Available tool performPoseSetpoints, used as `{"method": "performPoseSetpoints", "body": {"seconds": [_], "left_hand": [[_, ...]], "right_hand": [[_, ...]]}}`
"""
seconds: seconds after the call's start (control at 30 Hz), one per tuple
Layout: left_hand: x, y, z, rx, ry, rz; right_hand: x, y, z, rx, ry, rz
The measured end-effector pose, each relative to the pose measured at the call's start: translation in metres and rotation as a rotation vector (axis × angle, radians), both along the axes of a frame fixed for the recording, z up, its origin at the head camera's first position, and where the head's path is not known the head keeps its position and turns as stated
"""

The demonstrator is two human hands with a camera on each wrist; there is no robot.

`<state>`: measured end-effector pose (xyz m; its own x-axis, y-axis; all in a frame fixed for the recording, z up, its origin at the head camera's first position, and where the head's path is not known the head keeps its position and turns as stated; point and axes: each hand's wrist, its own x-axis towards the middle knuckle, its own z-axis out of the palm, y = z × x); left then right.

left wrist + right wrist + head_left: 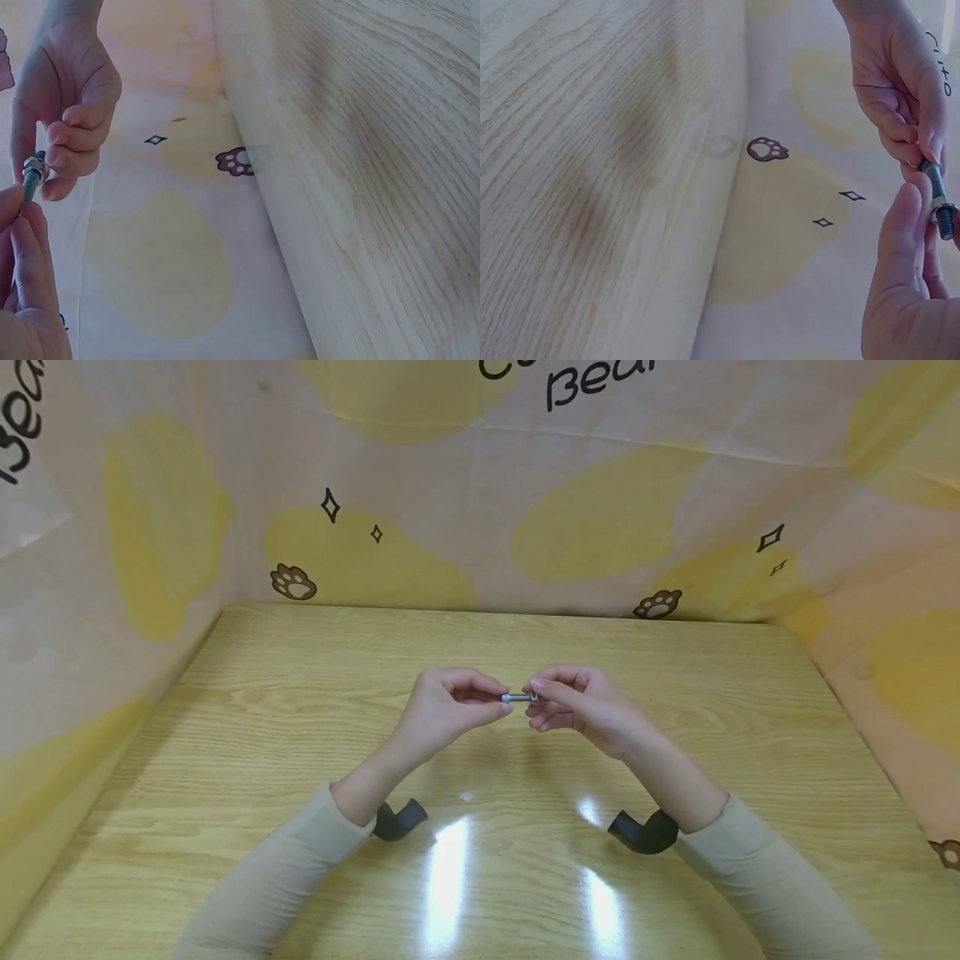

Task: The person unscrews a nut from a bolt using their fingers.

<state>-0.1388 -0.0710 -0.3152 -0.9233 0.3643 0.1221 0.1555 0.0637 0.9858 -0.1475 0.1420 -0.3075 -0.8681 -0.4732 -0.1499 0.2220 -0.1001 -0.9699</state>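
Between the two hands a small metal bolt (517, 698) lies level above the table. My left hand (450, 710) pinches one end of it between thumb and fingertips, which partly hide that end. On the threaded shank sits a nut (35, 166), with what looks like a washer against it, close to the bolt's free tip. My right hand (588, 706) has its thumb and fingertips on either side of the nut (941, 213). The dark threaded tip sticks out past the nut in the right wrist view.
Below the hands is a wood-grain table (300, 668) with bright light reflections near its front. A patterned cloth (420, 485) stands around its back and sides. Dark curved pieces (405, 821) show by both sleeved wrists.
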Motion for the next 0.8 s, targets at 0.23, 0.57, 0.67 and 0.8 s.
{"method": "performPoseSetpoints", "body": {"seconds": [0.23,0.57,0.67,0.8], "left_hand": [[0.0006,-0.0014,0.0001,0.008,0.007,-0.004],[-0.0007,-0.0019,-0.003,-0.007,0.019,0.004],[-0.0007,-0.0019,-0.0037,-0.006,0.023,0.006],[0.0003,-0.0024,-0.0029,-0.005,0.03,0.002]], "right_hand": [[0.0006,0.0006,-0.0019,0.015,0.078,-0.006],[0.0,-0.0016,-0.0009,0.063,0.063,-0.011],[0.0002,-0.0027,-0.0016,0.076,0.083,-0.023],[0.001,-0.0016,-0.0022,0.063,0.12,-0.03]]}}
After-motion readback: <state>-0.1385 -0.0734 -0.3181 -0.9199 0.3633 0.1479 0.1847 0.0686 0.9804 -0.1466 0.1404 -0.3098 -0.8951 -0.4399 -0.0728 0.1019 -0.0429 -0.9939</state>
